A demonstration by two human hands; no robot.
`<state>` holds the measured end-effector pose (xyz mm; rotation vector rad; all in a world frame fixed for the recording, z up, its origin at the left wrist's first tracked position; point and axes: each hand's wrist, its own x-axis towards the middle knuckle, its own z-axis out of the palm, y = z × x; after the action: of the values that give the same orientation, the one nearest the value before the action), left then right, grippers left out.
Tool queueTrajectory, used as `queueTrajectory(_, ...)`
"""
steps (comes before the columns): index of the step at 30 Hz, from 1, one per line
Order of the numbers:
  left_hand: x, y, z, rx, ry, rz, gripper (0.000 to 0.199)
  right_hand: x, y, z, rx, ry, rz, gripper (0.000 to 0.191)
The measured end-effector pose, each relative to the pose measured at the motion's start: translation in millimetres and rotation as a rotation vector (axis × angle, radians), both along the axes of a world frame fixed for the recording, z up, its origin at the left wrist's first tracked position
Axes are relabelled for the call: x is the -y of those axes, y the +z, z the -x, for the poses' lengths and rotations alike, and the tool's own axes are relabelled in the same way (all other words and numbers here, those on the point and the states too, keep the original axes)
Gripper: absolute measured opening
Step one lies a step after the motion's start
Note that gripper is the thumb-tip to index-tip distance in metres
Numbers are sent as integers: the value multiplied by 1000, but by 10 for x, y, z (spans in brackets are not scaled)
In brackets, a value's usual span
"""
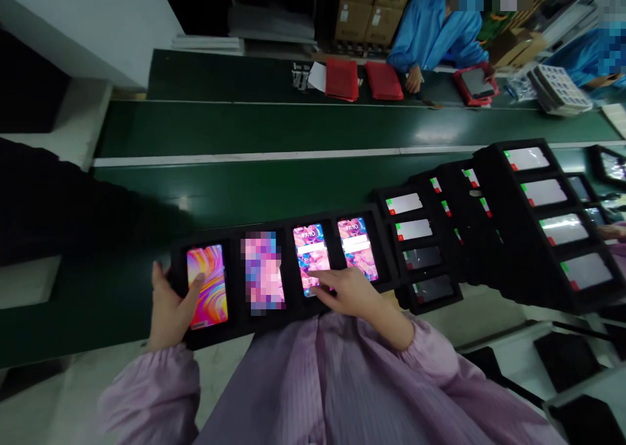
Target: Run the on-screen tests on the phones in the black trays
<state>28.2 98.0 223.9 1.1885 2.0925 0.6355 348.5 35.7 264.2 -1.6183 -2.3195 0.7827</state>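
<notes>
A black tray (235, 282) lies along the near edge of the green bench, with phones in a row of separate slots. My left hand (169, 308) grips its left end, fingers along the outside and thumb over the leftmost phone (212, 288), whose screen shows orange and purple swirls. Next to that lies a phone with a blurred-out pink screen (264, 272). Over the third phone (312, 239), lit and reading 17:10, my right hand (349, 291) reaches with its fingers stretched out, fingertips at the lower screen. A similar lit phone (359, 243) fills the right slot.
To the right, another black tray (398, 236) holds several phones, some lit white, some dark. More trays stand beyond, including a large one (531, 171). Across the bench, a person in blue (430, 27) sits near red pouches (342, 79). Cardboard boxes (362, 14) are stacked behind.
</notes>
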Motion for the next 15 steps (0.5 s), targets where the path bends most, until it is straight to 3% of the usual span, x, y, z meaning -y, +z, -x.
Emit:
queueTrajectory(3, -38, 38, -76, 65, 122, 33, 109, 76, -22, -220, 34, -30, 21, 28)
queueTrajectory(6, -8, -22, -10, 149, 139, 68, 90, 102, -50, -371, 48, -173, -18, 33)
queueTrajectory(11, 45, -158, 112, 171, 53, -57, 83, 246, -47, -697, -31, -322, -105, 37)
queueTrajectory(15, 30, -151, 98, 203, 33, -44, 79, 259, -47, -819, 19, -416, -128, 40)
